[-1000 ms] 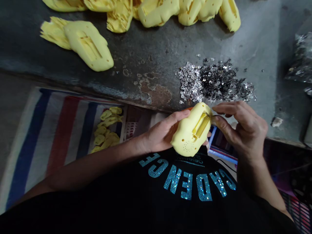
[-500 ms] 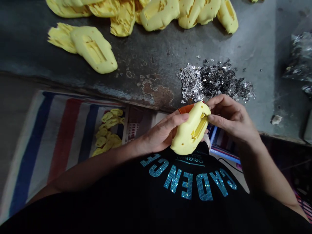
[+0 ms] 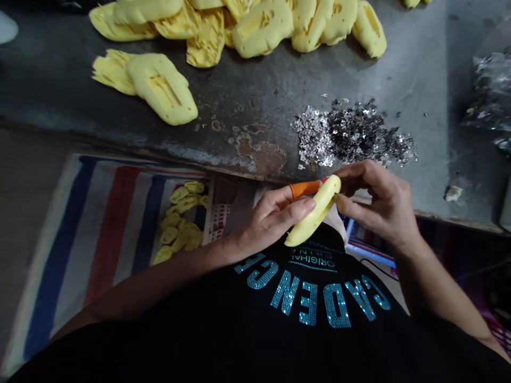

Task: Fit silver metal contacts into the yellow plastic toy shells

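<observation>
My left hand [image 3: 271, 218] grips a yellow plastic shell [image 3: 313, 215], turned on edge so only its rim shows. An orange finger cover [image 3: 305, 188] sits on one finger of that hand behind the shell. My right hand [image 3: 379, 205] is closed in a pinch against the shell's upper right end; what its fingertips hold, if anything, is too small to make out. Both hands hover at the table's near edge, just below a heap of small shiny metal pieces [image 3: 351, 135].
A dark worn metal table [image 3: 247, 106] carries a pile of yellow shells [image 3: 263, 24] along the back and one shell [image 3: 162, 88] lying apart at the left. A striped sack [image 3: 99, 223] below holds more yellow parts [image 3: 181, 221]. A plastic bag [image 3: 493, 90] lies at right.
The shell has been rotated from showing its inner slot to standing on edge. My right hand's pinch has stayed at its upper end. The view has shifted slightly.
</observation>
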`<state>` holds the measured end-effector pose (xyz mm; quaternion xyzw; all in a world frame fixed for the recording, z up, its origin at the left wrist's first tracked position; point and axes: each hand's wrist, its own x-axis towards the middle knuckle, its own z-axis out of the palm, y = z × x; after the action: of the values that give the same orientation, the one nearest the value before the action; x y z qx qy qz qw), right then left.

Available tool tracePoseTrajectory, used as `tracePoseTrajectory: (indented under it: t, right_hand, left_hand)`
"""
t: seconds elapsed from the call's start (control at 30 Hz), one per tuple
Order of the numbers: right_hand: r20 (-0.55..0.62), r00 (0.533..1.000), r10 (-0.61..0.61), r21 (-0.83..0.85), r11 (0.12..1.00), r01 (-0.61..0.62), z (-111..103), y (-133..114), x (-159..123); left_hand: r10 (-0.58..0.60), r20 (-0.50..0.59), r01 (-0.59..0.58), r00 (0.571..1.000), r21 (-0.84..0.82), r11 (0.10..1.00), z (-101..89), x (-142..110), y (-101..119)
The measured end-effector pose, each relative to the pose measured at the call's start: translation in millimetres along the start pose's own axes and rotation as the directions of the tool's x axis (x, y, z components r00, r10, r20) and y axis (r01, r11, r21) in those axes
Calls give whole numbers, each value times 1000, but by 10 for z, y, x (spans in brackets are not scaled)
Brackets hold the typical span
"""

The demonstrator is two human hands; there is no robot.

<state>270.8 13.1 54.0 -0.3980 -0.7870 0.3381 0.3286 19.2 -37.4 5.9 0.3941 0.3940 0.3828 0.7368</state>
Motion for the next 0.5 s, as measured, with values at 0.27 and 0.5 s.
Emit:
tracePoseTrajectory:
  t: [0.27,0.5]
  right_hand:
    - [-112,994,-5,14,1000,6,152,98,-289]
    - [-47,899,436,675,677,-293,531,166,-322]
  left_hand:
    - [21,23,-22,1000,37,999,31,-82,20]
    - [203,146,-217,968,92,972,-346,-119,43]
